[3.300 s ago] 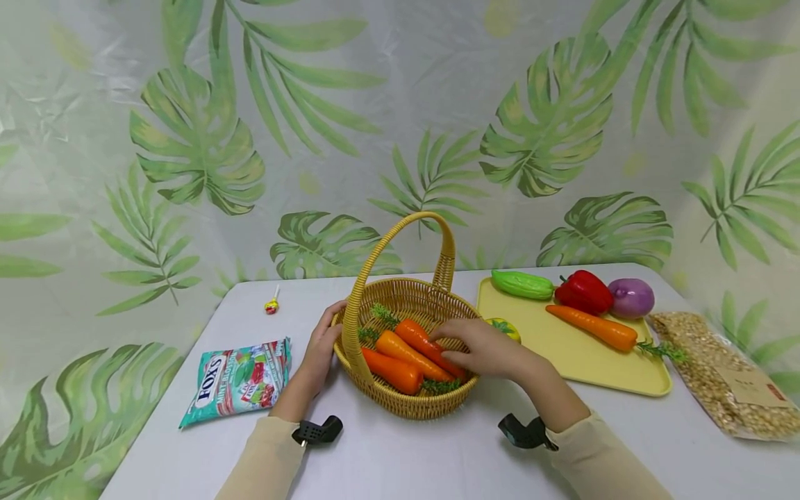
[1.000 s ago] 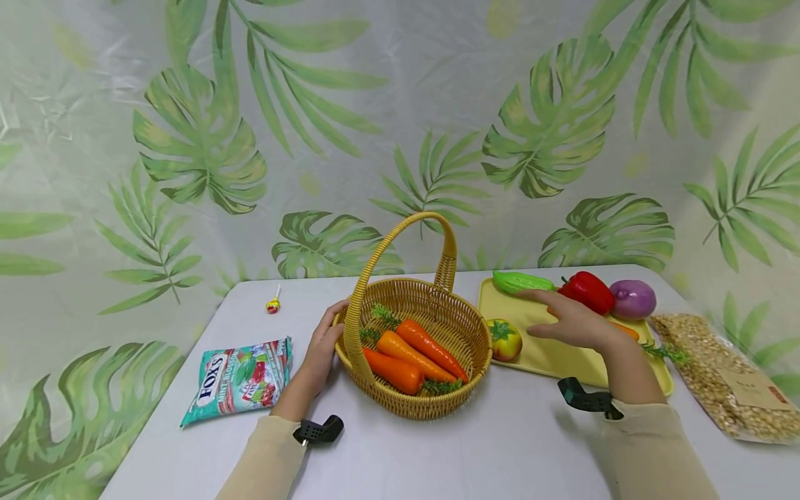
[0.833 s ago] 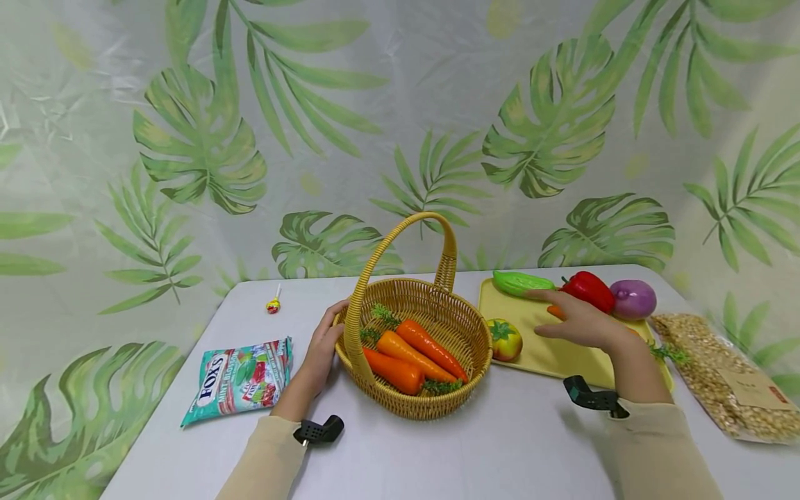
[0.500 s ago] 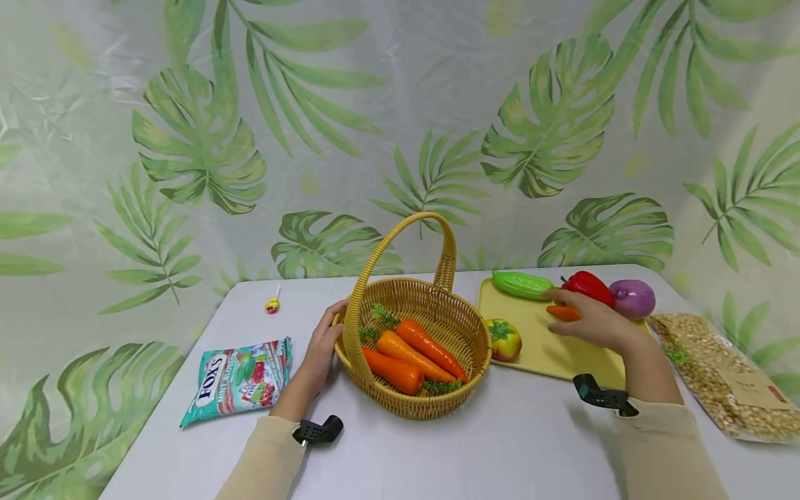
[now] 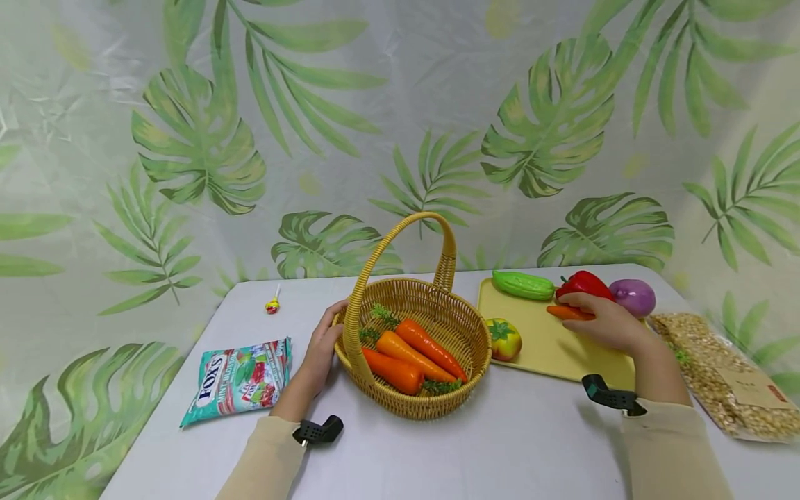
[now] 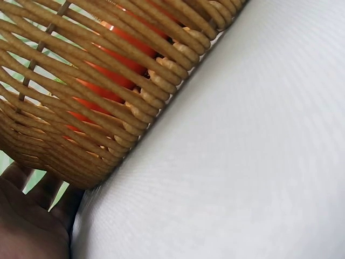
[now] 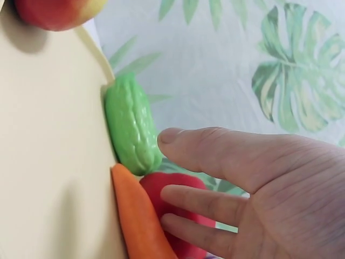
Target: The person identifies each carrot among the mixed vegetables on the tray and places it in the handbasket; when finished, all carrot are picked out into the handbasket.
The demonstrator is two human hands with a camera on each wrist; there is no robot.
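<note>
A yellow wicker basket (image 5: 425, 408) with a tall arched handle stands mid-table, with three orange carrots (image 5: 403, 353) inside. My left hand (image 5: 320, 351) rests against its left side; in the left wrist view, the fingertips disappear behind the weave. Over the yellow tray (image 5: 537, 347), my right hand (image 5: 609, 325) is spread above another carrot (image 5: 570, 313), its tapered end showing past the fingers. Seen from the right wrist, the thumb and fingers are extended beside that carrot (image 7: 141, 224), overlapping a red bell pepper (image 7: 186, 216).
On the tray lie a green bumpy gourd (image 5: 523, 285), a red-and-yellow tomato (image 5: 503, 339) and a purple eggplant (image 5: 632, 297). Right of it is a bag of grain (image 5: 731, 378). At left are a Fox's candy bag (image 5: 240, 382) and a lollipop (image 5: 272, 304).
My right hand has left the carrots in the basket and crossed right to the tray, moving on over the carrot there. My left hand and the basket have stayed put.
</note>
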